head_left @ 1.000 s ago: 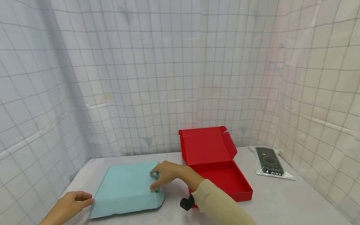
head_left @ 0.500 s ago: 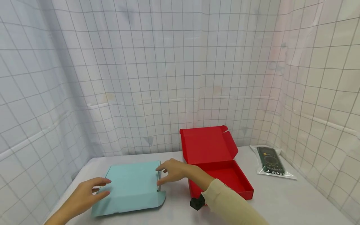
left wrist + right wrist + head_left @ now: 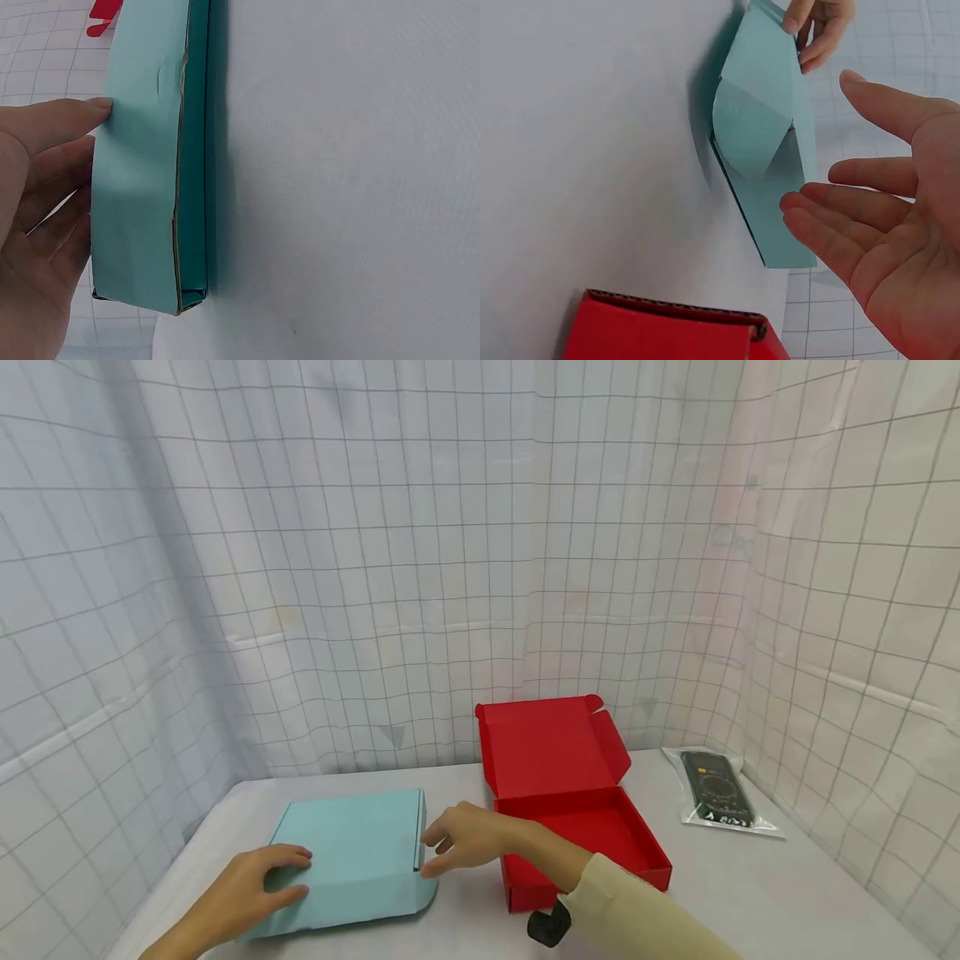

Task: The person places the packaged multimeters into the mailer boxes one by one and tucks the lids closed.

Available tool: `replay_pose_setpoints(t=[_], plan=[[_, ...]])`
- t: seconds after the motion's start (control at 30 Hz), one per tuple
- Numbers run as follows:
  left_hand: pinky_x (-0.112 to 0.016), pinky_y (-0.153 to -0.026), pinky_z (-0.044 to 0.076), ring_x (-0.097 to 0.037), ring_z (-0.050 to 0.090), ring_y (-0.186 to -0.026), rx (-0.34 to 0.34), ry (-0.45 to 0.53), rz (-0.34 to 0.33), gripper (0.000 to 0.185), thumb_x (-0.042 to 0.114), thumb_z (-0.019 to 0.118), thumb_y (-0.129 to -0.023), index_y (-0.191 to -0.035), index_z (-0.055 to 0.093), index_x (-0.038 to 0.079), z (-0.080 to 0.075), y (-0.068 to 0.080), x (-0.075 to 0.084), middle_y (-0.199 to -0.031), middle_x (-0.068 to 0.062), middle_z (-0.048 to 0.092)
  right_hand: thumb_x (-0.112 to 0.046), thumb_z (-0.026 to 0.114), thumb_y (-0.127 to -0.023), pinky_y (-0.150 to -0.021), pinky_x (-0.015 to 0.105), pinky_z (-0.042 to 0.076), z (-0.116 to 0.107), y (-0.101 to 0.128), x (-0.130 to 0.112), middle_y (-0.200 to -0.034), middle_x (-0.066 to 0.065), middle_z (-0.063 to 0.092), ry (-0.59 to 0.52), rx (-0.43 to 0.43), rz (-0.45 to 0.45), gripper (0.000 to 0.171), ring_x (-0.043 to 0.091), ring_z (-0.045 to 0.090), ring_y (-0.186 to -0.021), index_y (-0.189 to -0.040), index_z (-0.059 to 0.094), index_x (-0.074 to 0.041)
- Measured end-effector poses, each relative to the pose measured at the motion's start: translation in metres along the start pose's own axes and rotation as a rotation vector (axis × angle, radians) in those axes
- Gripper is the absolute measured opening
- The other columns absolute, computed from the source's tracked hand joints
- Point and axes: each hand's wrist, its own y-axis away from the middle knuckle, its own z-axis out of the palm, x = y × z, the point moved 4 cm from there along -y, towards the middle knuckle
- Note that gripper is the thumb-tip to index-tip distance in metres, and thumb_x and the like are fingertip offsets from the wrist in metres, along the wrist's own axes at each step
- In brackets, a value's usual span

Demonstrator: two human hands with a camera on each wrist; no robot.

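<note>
A light turquoise cardboard box (image 3: 367,831) lies on the white table at the left with its lid down. Its front flap (image 3: 142,202) slopes over the near side, and a rounded side tab (image 3: 750,127) sticks out at the flap's right end. My left hand (image 3: 251,889) rests on the lid's front left part, thumb at the fold of the flap, fingers loosely bent. Close to the box's right side is my right hand (image 3: 468,842), palm toward the box in the right wrist view, fingers loosely extended and holding nothing.
Right of the turquoise box stands an open red cardboard box (image 3: 592,831), its lid (image 3: 551,747) raised at the back; my right forearm passes over its front left corner. A black multimeter (image 3: 717,789) in a clear plastic bag lies at the far right. Gridded curtains enclose the table.
My left hand has moved from the box's front left corner rightward onto the lid. My right hand has drawn off the lid's right edge, slightly right and toward me.
</note>
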Motion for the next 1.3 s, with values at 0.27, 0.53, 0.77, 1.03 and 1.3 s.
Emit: replay_pose_setpoints(t=[0.27,0.53,0.77,1.03,1.3], plan=[[-0.020,-0.091,0.051,-0.026,0.068,-0.112,0.007,0.029,-0.026,0.030,0.032,0.087,-0.084,-0.108,0.079,0.016,-0.001,0.002,-0.004,-0.118,-0.001,0.073,-0.027,0.078,-0.094,-0.065,0.016,0.049,0.022,0.005,-0.007,-0.082,-0.011,0.069,-0.073,0.064,0.103,0.026,-0.001,0.057,-0.072,-0.103,0.079,-0.004],[-0.038,-0.093,0.057,-0.035,0.067,-0.114,0.016,0.046,-0.091,0.032,0.035,0.087,-0.083,-0.108,0.079,0.016,0.004,0.004,-0.004,-0.119,-0.003,0.073,-0.021,0.088,-0.082,-0.063,0.027,0.055,0.047,0.005,-0.004,-0.081,-0.003,0.072,-0.279,0.332,0.344,0.033,0.014,0.061,-0.081,-0.103,0.080,0.003],[-0.033,-0.094,0.056,-0.035,0.066,-0.116,0.012,0.055,-0.119,0.033,0.034,0.088,-0.083,-0.108,0.079,0.015,0.003,0.005,-0.004,-0.121,-0.003,0.073,-0.012,0.090,-0.079,-0.059,0.026,0.054,0.061,0.000,-0.002,-0.067,-0.003,0.069,-0.377,0.405,0.381,0.027,0.011,0.062,-0.063,-0.093,0.078,0.007],[-0.023,-0.093,0.052,-0.039,0.065,-0.117,-0.029,0.070,-0.111,0.036,0.036,0.085,-0.086,-0.111,0.079,0.011,-0.002,0.003,-0.004,-0.124,-0.005,0.072,-0.017,0.089,-0.081,-0.067,0.033,0.055,0.061,0.000,0.002,-0.071,0.000,0.067,-0.481,0.383,0.511,0.022,0.017,0.062,-0.070,-0.088,0.077,0.000],[-0.014,-0.091,0.048,-0.043,0.061,-0.120,-0.129,0.166,-0.080,0.033,0.028,0.080,-0.093,-0.114,0.078,0.004,-0.003,0.001,-0.007,-0.129,-0.015,0.068,-0.005,0.079,-0.090,-0.075,0.032,0.061,0.066,-0.001,0.001,-0.080,0.011,0.073,-0.813,0.272,0.507,0.012,0.024,0.074,-0.072,-0.088,0.070,0.003]])
